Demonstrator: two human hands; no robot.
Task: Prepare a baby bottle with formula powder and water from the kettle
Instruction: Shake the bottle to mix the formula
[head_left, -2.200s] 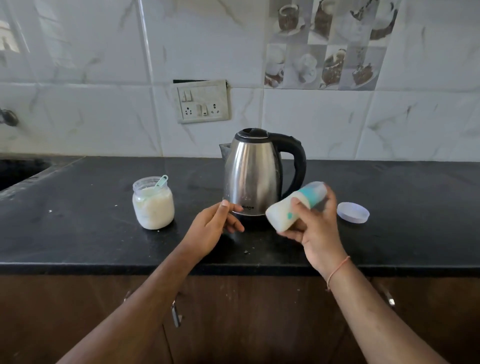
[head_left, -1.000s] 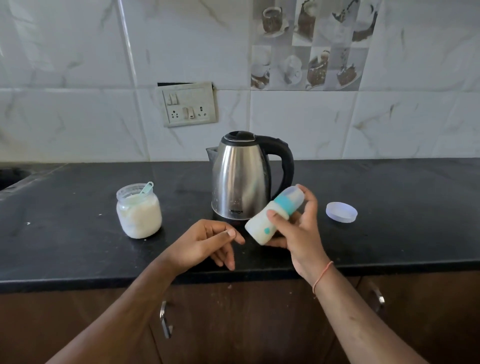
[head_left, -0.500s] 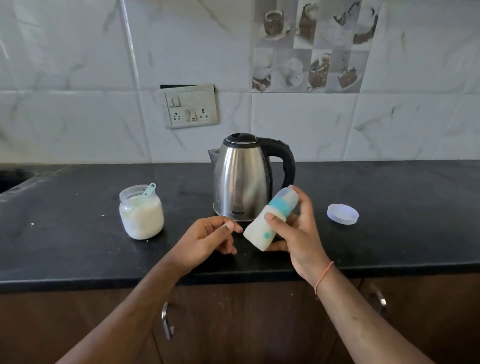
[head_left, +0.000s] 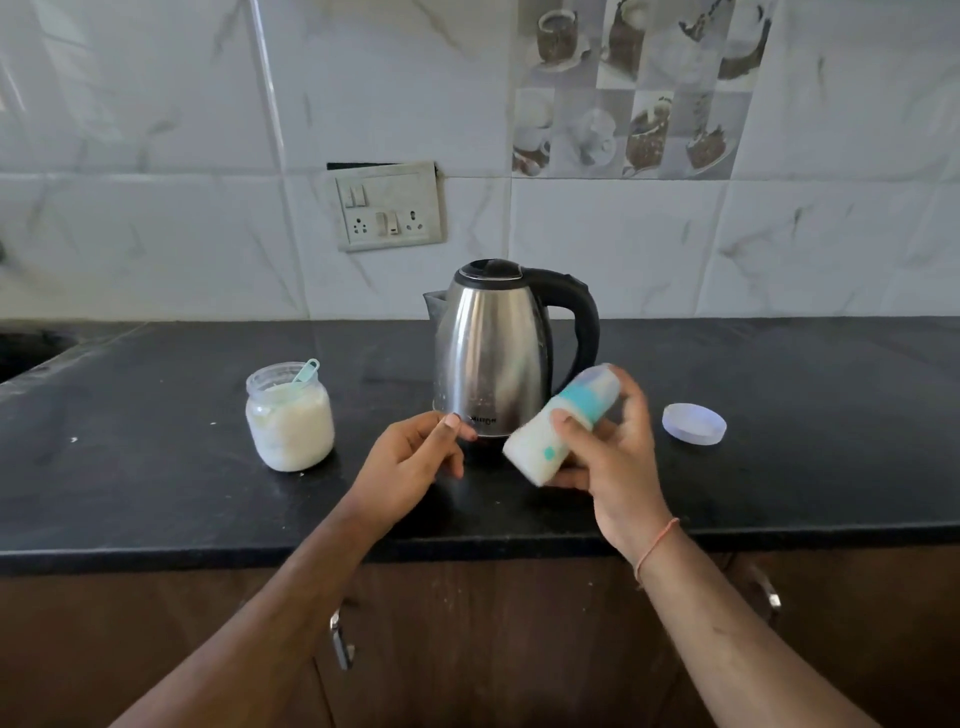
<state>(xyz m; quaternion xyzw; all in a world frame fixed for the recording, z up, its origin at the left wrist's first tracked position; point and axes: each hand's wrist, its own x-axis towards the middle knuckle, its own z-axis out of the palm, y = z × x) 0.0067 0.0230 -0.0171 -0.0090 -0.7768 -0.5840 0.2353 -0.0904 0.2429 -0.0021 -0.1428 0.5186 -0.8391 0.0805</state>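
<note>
My right hand (head_left: 618, 467) grips a baby bottle (head_left: 556, 428) filled with white liquid. Its teal collar and clear cap are on, and it tilts with the cap up to the right. A little to its left hovers my left hand (head_left: 415, 462), fingers loosely curled and holding nothing, close to the bottle's base but apart from it. Just behind both hands stands a steel kettle (head_left: 493, 348) with a black lid and handle. An open glass jar of white formula powder (head_left: 290, 418) with a teal scoop (head_left: 306, 370) in it sits at the left.
A round white jar lid (head_left: 694, 423) lies on the black counter (head_left: 156, 493) to the right of my right hand. A switch and socket plate (head_left: 389, 205) hangs on the tiled wall. A sink edge (head_left: 31, 353) shows far left; cabinet handles (head_left: 340, 639) are below the counter.
The bottle in my right hand has swung between tilts and sits slightly higher now. My left hand has risen from low by the counter edge to just left of the bottle.
</note>
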